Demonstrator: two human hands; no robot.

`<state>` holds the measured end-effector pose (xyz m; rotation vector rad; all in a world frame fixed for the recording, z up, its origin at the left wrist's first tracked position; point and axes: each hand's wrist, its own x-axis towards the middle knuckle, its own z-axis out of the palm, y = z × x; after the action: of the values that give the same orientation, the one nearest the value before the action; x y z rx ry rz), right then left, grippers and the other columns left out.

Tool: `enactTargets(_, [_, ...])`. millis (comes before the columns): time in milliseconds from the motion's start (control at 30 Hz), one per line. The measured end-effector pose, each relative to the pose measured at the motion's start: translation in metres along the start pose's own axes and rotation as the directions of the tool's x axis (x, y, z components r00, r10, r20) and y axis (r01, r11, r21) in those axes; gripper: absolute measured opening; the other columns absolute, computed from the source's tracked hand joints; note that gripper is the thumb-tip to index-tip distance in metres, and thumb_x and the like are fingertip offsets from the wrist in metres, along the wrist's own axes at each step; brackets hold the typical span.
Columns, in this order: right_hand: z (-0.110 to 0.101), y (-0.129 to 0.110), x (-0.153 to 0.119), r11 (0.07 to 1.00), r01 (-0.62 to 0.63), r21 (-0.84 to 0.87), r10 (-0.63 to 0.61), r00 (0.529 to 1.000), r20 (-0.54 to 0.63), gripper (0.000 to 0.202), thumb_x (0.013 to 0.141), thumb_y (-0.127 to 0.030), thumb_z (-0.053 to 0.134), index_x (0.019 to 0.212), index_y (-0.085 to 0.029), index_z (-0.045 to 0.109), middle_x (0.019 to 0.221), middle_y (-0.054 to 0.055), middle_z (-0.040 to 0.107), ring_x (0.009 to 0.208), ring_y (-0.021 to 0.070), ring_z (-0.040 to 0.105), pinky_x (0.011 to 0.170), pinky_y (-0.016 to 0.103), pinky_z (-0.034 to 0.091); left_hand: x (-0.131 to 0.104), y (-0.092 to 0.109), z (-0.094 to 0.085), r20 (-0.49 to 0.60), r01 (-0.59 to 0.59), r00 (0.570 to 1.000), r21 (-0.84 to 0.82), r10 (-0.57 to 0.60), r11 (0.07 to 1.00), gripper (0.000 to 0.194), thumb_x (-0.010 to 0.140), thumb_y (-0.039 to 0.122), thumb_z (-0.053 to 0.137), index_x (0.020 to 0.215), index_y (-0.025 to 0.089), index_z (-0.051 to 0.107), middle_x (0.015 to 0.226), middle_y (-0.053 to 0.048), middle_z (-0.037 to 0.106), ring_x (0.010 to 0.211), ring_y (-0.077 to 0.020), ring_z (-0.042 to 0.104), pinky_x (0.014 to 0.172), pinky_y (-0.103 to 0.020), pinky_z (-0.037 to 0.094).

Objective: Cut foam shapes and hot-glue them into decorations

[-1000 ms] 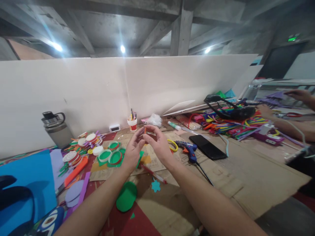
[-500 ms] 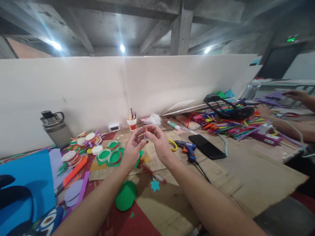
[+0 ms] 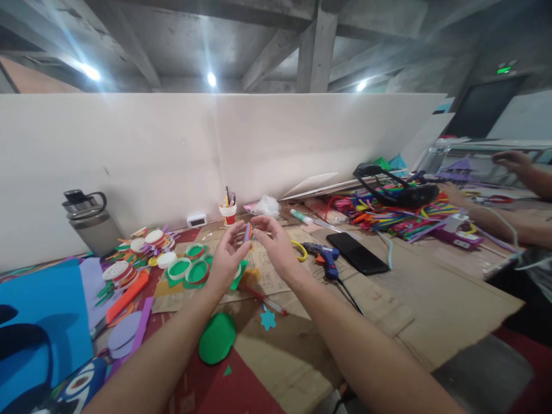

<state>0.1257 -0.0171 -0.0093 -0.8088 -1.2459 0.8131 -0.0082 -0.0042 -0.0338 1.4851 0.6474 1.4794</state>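
Glossy phone, matt brown cardboard

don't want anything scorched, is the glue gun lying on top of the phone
No, the blue hot glue gun lies beside the black smartphone, on the cardboard.

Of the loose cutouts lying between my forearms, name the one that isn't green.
The turquoise star-shaped cutout, nearest the right hand; the round cutout and small triangle are both green.
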Motion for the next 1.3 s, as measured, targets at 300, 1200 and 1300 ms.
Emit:
enactTargets(300, [-0.052, 0.008, 0.013, 0.805, 0.033, -0.593, -0.044, 0.999, -0.003, 0.022, 0.086, -0.031, 0.053, 0.099, -0.016, 0.063, 0.101, 0.011, 0.068, 0.092, 0.0226, 0.063, 0.087, 0.041, 0.049, 0.005, -0.018, -0.02, -0.224, 0.119, 0.971, 0.156, -0.082, 0.981, 0.048, 0.074, 0.043, 0.075, 0.114, 0.019, 0.068, 0.11, -0.009, 0.069, 0.094, -0.0194, 0.062, 0.077, -0.028, 0.049])
enactTargets(1200, [-0.133, -0.006, 0.014, 0.67, -0.252, -0.698, -0.152, 0.874, -0.462, 0.037, 0.07, -0.017, 0.067, 0.103, -0.015, 0.05, 0.107, 0.014, 0.061, 0.099, 0.0257, 0.06, 0.085, 0.037, 0.049, 0.006, -0.027, -0.029, -0.147, 0.117, 0.986, 0.277, -0.079, 0.954, 0.047, 0.076, 0.045, 0.072, 0.115, 0.019, 0.066, 0.115, -0.009, 0.069, 0.095, -0.0221, 0.063, 0.085, -0.035, 0.048])
enactTargets(1300, [-0.119, -0.002, 0.033, 0.932, -0.331, -0.152, 0.23, 0.859, -0.458, 0.025, 0.066, -0.023, 0.071, 0.078, -0.02, 0.049, 0.072, 0.002, 0.06, 0.068, 0.0173, 0.059, 0.058, 0.027, 0.048, 0.007, -0.025, -0.029, -0.154, 0.119, 0.985, 0.269, -0.079, 0.956, 0.047, 0.076, 0.045, 0.072, 0.115, 0.019, 0.066, 0.112, -0.008, 0.07, 0.092, -0.0212, 0.063, 0.082, -0.033, 0.048])
